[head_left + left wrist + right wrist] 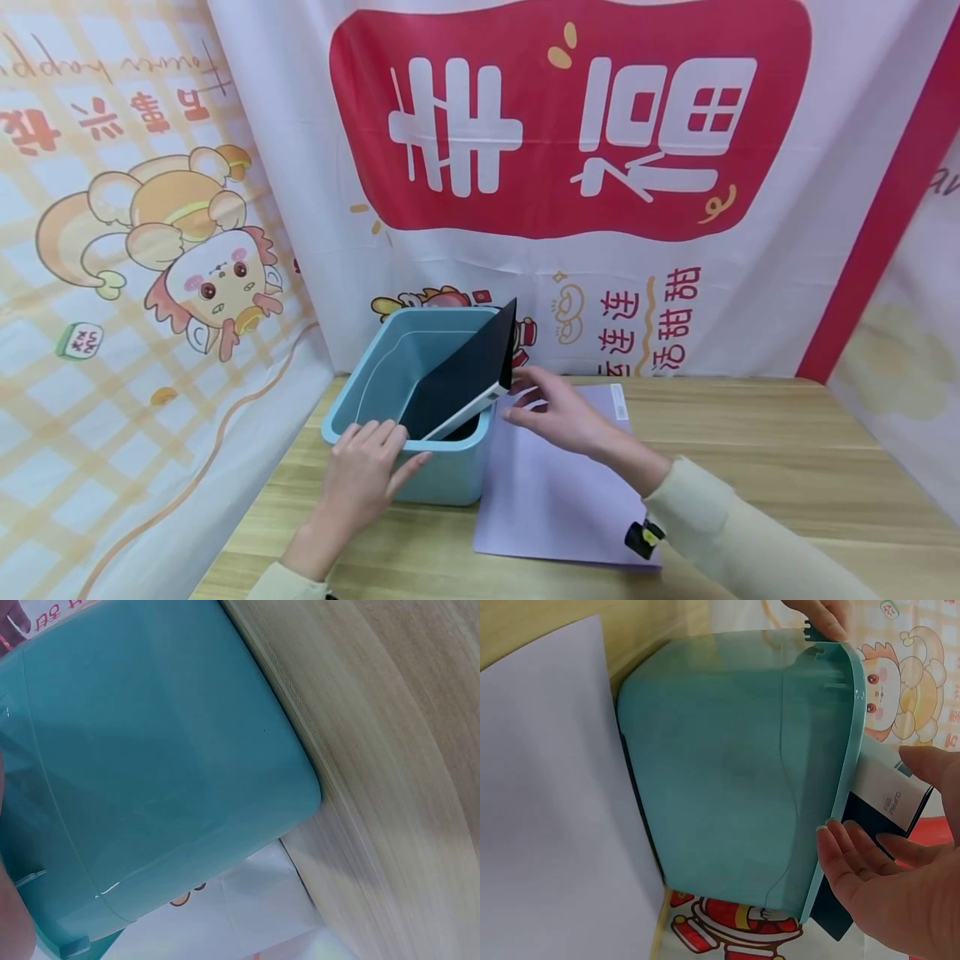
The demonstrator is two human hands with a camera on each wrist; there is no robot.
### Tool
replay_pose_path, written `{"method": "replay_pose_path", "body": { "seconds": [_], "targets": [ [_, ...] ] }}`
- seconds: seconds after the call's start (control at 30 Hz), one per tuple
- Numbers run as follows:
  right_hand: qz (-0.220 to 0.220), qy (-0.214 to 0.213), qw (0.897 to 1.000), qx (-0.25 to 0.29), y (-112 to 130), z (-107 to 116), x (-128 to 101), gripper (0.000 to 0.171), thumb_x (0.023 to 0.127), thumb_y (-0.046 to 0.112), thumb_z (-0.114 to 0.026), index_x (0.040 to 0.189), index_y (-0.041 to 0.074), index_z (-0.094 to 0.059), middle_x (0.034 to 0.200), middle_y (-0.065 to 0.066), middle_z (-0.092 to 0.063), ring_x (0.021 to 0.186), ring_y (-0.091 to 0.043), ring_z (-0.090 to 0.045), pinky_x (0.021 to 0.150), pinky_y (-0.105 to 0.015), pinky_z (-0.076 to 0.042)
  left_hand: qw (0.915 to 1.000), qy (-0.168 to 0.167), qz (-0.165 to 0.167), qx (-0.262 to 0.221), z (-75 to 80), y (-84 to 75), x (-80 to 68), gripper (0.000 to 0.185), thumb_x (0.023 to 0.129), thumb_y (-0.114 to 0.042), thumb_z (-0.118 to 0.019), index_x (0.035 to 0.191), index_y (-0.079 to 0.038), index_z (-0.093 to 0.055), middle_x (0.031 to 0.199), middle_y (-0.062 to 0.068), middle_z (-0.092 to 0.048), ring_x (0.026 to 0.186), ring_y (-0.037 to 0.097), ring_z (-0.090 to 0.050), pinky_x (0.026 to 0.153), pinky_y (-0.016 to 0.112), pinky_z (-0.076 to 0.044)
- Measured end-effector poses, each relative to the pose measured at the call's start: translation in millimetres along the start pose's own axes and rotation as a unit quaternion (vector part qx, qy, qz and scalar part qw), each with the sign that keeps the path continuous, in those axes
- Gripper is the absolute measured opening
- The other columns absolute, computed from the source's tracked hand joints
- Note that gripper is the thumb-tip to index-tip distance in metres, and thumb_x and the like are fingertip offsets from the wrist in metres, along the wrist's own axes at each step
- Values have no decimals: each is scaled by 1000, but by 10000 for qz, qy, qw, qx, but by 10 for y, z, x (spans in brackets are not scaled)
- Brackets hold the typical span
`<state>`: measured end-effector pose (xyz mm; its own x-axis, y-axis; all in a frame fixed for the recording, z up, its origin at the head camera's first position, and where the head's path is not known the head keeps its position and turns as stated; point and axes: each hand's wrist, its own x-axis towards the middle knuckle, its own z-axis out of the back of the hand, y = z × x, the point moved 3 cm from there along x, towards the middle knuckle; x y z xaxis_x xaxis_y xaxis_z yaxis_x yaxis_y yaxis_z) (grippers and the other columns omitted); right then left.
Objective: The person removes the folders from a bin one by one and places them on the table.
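A light-blue plastic storage bin (442, 472) stands on the wooden table. My left hand (365, 467) grips its near rim, fingers curled over the edge and thumb outside. A dark file folder (468, 367) with a white-labelled spine (883, 787) leans inside the bin, its upper right end sticking out above the rim. Around that raised end is my right hand (551, 408), thumb and fingers spread at either side of the spine. In the right wrist view, this hand's fingertips (827, 827) lie right at the bin's rim. The folder's lower part is hidden inside the bin.
A flat lilac folder (558, 500) lies on the table (750, 467) right of the bin, close against its base. A small black-and-yellow object (643, 537) sits by my right sleeve. Printed cloth (300, 125) hangs behind and at both sides.
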<state>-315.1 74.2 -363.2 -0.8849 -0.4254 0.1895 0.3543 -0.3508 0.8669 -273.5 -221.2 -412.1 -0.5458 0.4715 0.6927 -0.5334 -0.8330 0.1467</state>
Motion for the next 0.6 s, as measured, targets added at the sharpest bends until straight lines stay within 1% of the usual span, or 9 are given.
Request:
{"method": "replay_pose_path", "body": {
  "seconds": [0.1,0.23,0.43,0.6],
  "targets": [
    [104,28,9999,61,22,-38,25,59,95,27,-75,145,11,-50,132,-6,-60,114,-23,-62,99,-45,-52,10000,-8,-5,4,6,-2,-6,49,102,-62,-47,82,-17,-47,73,-8,-39,64,13,-40,63,30,-33],
    [150,-45,9998,115,27,-73,46,59,94,30,-76,144,10,-50,131,-4,-60,112,-22,-63,96,-42,-53,10000,-81,-37,-9,5,-3,-10,50,102,-62,-46,81,-17,-46,73,-8,-37,64,13,-39,63,30,-32],
    [1,-314,9990,303,63,-116,54,59,92,33,-78,141,12,-52,128,-4,-61,109,-22,-64,87,-39,-57,10000,-71,-39,-11,-3,2,-9,51,103,-63,-45,81,-17,-45,72,-8,-37,63,13,-39,62,30,-31],
    [-59,-604,9972,444,116,-159,90,59,90,36,-80,137,12,-55,126,-3,-62,108,-21,-65,85,-40,-58,10000,-51,-22,-6,1,4,-11,49,102,-61,-49,81,-18,-45,72,-8,-36,63,13,-39,62,30,-31]
  ]
}}
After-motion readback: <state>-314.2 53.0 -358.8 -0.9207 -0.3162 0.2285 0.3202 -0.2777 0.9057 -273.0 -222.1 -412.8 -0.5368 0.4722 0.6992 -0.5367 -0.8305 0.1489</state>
